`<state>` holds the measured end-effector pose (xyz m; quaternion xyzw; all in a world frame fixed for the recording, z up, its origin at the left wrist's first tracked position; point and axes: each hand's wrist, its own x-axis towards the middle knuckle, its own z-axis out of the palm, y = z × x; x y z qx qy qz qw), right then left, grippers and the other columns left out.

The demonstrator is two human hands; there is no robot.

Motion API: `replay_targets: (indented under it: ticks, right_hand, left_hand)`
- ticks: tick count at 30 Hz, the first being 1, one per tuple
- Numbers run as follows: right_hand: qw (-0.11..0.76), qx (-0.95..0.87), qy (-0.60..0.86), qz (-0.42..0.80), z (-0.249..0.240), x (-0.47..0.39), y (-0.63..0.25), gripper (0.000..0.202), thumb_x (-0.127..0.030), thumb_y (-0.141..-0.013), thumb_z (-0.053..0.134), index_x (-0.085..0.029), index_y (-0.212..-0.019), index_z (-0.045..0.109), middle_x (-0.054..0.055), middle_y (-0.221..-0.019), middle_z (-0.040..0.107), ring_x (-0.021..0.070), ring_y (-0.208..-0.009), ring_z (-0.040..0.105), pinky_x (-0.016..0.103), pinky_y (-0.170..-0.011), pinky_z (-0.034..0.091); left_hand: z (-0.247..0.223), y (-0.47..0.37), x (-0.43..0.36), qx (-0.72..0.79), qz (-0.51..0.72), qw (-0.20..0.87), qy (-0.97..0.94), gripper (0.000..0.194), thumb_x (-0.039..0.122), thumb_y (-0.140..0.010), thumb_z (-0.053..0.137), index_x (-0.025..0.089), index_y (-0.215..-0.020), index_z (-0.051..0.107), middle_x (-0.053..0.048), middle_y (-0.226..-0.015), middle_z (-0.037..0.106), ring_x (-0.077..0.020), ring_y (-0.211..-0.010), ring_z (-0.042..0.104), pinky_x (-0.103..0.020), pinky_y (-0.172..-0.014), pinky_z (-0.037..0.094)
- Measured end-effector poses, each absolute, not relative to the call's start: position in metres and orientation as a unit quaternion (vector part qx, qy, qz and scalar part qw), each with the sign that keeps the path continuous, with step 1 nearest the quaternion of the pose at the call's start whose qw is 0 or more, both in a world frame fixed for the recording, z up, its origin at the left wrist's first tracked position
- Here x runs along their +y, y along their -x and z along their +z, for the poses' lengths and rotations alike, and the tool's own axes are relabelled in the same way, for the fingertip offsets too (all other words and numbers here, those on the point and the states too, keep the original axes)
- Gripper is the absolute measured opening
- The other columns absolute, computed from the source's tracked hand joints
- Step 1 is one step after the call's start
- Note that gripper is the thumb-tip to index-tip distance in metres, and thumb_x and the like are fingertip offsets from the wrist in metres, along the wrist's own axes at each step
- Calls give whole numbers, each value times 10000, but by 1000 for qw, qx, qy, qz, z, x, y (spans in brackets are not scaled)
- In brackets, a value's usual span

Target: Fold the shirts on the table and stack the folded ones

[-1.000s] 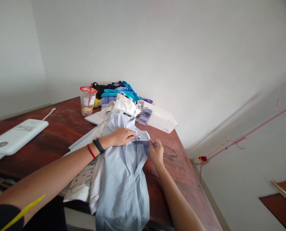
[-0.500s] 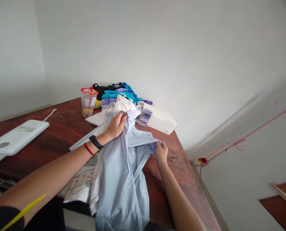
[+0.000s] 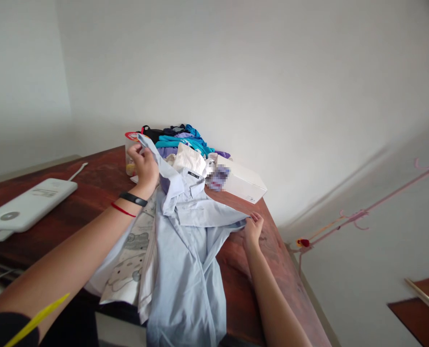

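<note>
A light blue collared shirt [image 3: 185, 270] lies spread over the table, its lower part hanging past the front edge. My left hand [image 3: 144, 166] grips one side of it near the shoulder and pulls it up to the left, in front of the plastic cup [image 3: 129, 168]. Out on the right, my right hand [image 3: 253, 227] pinches the other side, with the cloth stretched between both hands. The collar and its dark label [image 3: 193, 174] face up in the middle. Under the shirt's left side lies a white cloth printed with grey animals [image 3: 127, 262].
A heap of blue, purple and black clothes [image 3: 181, 140] sits at the back against the wall. In front of it stands a white box [image 3: 241, 178]. A white power bank [image 3: 30, 205] with cables rests on the left. A pink rack [image 3: 359, 214] is at the right.
My left hand has moved left and up, drawing its side of the shirt outward. My right hand has shifted slightly right. The collar and label now show, and the cup is partly covered.
</note>
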<state>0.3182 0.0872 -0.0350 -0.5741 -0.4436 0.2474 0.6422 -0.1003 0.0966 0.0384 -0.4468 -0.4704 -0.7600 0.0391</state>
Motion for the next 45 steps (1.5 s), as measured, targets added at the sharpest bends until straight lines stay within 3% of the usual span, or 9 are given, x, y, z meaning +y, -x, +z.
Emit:
replay_targets:
  ticks: [6, 10, 14, 23, 29, 32, 37, 40, 45]
  right_hand:
    - [491, -726, 480, 41, -21, 53, -282, 226, -275, -870, 562, -215, -1050, 684, 109, -1188, 666, 297, -1215, 574, 494, -1103, 415]
    - [308, -853, 418, 53, -23, 36, -263, 378, -398, -883, 706, -272, -1238, 718, 96, -1357, 647, 334, -1348, 519, 552, -1175, 324]
    - [209, -875, 417, 130, -31, 36, -261, 444, -451, -874, 742, -290, -1287, 721, 87, -1357, 659, 322, -1275, 587, 537, -1164, 352]
    - [343, -796, 470, 170, -36, 44, -259, 180, -265, -865, 632, -253, -918, 804, 59, -953, 727, 239, -892, 663, 363, -850, 520]
    - [543, -537, 573, 296, -21, 65, -291, 133, -336, -745, 655, -205, -726, 658, -34, -518, 516, 160, -501, 493, 279, -527, 447]
    - [608, -435, 577, 329, -13, 79, -314, 203, -395, -808, 558, -207, -875, 596, 4, -658, 634, 168, -563, 600, 278, -543, 502]
    - [721, -351, 550, 235, -4, 85, -328, 546, -381, -788, 657, -218, -1295, 537, 132, -1317, 656, 231, -1155, 668, 330, -846, 572]
    - [654, -508, 516, 220, -2, 71, -309, 425, -400, -819, 669, -177, -1181, 658, 134, -1215, 705, 250, -1124, 668, 347, -896, 548]
    - [325, -767, 378, 405, 2, 25, -261, 289, -459, -903, 669, -178, -886, 735, 42, -761, 725, 177, -704, 667, 280, -685, 513]
  left_hand:
    - [52, 36, 56, -448, -647, 204, 583, 370, 139, -985, 484, 189, -1350, 525, -146, -1619, 379, -292, -1568, 237, -549, -1271, 244]
    - [40, 13, 48, -373, -500, 65, 779, 361, 81, -988, 414, 220, -1246, 625, -69, -1330, 674, -216, -1287, 610, -388, -1099, 479]
    - [14, 1, 51, -354, -378, -27, 855, 306, 123, -1011, 468, 224, -1242, 640, -39, -1226, 729, -203, -1132, 691, -321, -991, 515]
    - [-1, -6, 51, -381, -393, -106, 830, 315, 338, -1064, 470, 246, -1341, 587, -77, -1321, 703, -265, -1212, 675, -368, -987, 522]
    - [-3, -3, 53, -407, -370, -120, 827, 410, 404, -1077, 430, 222, -1439, 497, -110, -1343, 686, -279, -1198, 686, -386, -994, 516]
    - [-6, -2, 55, -413, -355, -119, 830, 433, 419, -1074, 440, 213, -1454, 476, -120, -1344, 681, -282, -1194, 682, -389, -999, 506]
    - [-6, -3, 57, -403, -314, -95, 854, 299, 371, -1068, 454, 209, -1255, 623, -102, -1272, 705, -288, -1143, 681, -402, -981, 494]
    - [-7, -3, 59, -398, -302, -83, 862, 243, 343, -1048, 493, 213, -1142, 675, -89, -1177, 733, -273, -1086, 688, -386, -959, 495]
    - [-10, -2, 63, -389, -289, -76, 871, 265, 357, -1045, 483, 221, -1089, 706, -67, -1117, 737, -242, -1053, 685, -358, -954, 483]
